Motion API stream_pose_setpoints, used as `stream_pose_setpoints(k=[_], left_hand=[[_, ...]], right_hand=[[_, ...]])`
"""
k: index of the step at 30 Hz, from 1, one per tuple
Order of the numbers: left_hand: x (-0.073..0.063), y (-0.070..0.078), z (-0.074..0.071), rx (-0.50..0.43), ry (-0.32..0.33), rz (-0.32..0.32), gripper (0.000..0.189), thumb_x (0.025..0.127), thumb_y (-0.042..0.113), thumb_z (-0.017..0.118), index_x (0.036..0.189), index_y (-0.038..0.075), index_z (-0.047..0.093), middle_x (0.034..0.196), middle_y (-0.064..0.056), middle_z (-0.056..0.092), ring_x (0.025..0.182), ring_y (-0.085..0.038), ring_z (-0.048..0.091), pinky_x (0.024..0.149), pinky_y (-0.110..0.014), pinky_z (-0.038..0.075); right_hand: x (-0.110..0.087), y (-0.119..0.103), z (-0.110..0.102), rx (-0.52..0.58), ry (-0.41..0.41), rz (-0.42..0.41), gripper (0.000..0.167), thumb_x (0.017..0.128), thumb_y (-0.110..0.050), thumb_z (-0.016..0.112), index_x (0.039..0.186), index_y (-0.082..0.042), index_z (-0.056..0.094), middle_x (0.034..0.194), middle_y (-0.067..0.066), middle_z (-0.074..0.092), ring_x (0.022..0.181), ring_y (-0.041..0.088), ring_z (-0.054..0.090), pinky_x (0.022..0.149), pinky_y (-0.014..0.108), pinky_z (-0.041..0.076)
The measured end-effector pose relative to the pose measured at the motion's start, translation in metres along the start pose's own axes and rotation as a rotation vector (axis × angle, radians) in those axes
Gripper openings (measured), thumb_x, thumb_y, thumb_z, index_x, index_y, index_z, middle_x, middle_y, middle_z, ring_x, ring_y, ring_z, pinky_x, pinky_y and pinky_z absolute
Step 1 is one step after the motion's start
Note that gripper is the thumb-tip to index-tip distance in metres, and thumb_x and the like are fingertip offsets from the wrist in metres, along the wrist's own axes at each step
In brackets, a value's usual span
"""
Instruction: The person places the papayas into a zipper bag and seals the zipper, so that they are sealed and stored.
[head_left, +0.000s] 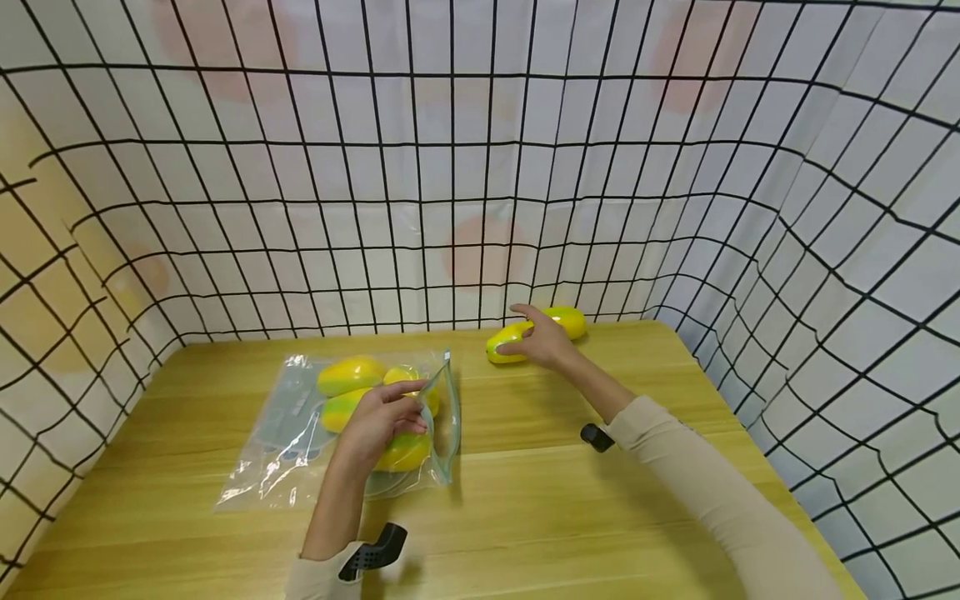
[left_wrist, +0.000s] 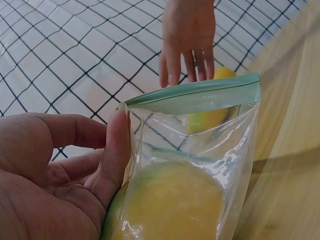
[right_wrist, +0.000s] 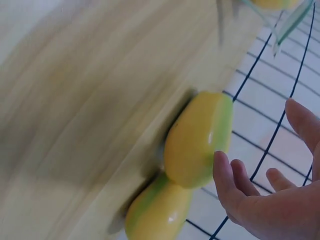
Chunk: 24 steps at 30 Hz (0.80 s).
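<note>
A clear zip bag [head_left: 258, 467] with a pale green zip strip [left_wrist: 200, 94] lies on the table, its mouth gaping toward the right. Several yellow-green mangoes [head_left: 351, 375] are inside it. My left hand [head_left: 378, 421] pinches the bag's edge at the mouth between thumb and fingers. Against the back of the table, two more mangoes lie end to end: a nearer mango [right_wrist: 200, 142] and a farther mango [right_wrist: 157, 212]. Over the nearer one reaches my right hand [head_left: 546, 340], thumb and fingers spread, fingertips right by its surface in the right wrist view.
The wooden table [head_left: 525, 517] is bordered at the back and sides by a black wire grid [head_left: 420, 200] with white sheeting behind it. Both mangoes outside the bag lie close to the back grid.
</note>
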<state>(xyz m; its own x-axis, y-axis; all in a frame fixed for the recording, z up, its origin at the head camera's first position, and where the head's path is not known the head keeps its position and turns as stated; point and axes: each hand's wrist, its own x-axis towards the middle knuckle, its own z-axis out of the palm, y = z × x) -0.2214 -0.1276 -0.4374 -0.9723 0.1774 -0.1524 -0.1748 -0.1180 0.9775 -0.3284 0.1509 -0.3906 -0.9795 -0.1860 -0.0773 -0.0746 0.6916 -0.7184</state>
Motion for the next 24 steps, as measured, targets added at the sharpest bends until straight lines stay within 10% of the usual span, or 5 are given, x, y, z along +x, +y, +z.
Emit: stream_pose_setpoints(k=[24], left_hand=[[0.000,0.001,0.002,0.016,0.021,0.005,0.042,0.096,-0.002,0.055,0.138,-0.006,0.056,0.087,-0.010,0.063,0.064,-0.014,0.065,0.065,-0.023,0.062]], right_hand=[[0.032,0.035,-0.006,0.042,0.030,0.140,0.085,0.088,-0.032,0.078,0.159,-0.017,0.033,0.166,0.019,0.024,0.152,0.044,0.021,0.123,0.061,0.022]])
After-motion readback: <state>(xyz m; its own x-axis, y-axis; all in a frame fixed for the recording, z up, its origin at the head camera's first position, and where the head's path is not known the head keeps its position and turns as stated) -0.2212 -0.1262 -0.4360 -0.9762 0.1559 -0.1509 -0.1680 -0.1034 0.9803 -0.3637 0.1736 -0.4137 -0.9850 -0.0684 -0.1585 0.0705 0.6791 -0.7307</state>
